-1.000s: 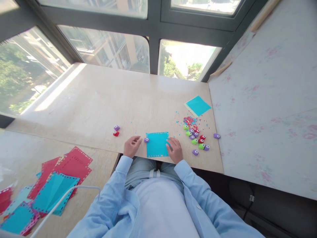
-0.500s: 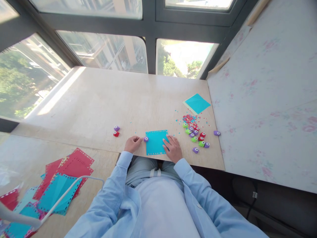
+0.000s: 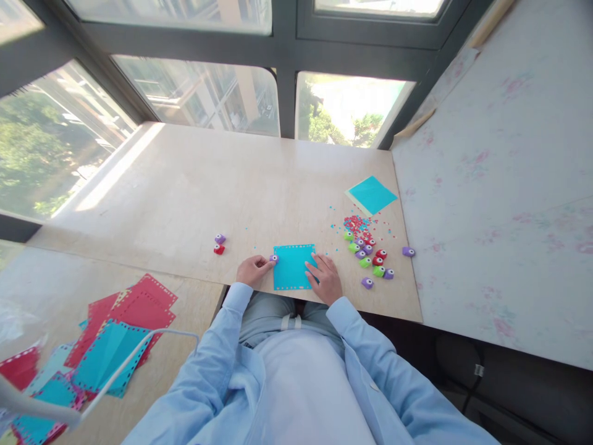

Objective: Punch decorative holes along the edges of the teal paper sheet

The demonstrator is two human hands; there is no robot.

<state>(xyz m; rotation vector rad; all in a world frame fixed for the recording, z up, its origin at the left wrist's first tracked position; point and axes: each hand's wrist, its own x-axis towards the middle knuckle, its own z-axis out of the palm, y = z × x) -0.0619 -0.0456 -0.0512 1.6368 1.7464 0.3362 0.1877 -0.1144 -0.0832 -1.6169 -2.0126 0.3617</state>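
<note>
Left hand point(image 3: 251, 270) closer — onto purple punch point(image 3: 273, 258)

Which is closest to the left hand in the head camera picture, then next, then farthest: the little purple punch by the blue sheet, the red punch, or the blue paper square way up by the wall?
1. Purple punch: at the fingertips of the left hand, on the blue sheet's left edge.
2. Red punch: farther left on the table.
3. Blue paper square: far right, near the wall.

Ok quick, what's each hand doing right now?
Left hand: closed on the small purple punch at the teal sheet's left edge.
Right hand: open, flat on the sheet.
</note>
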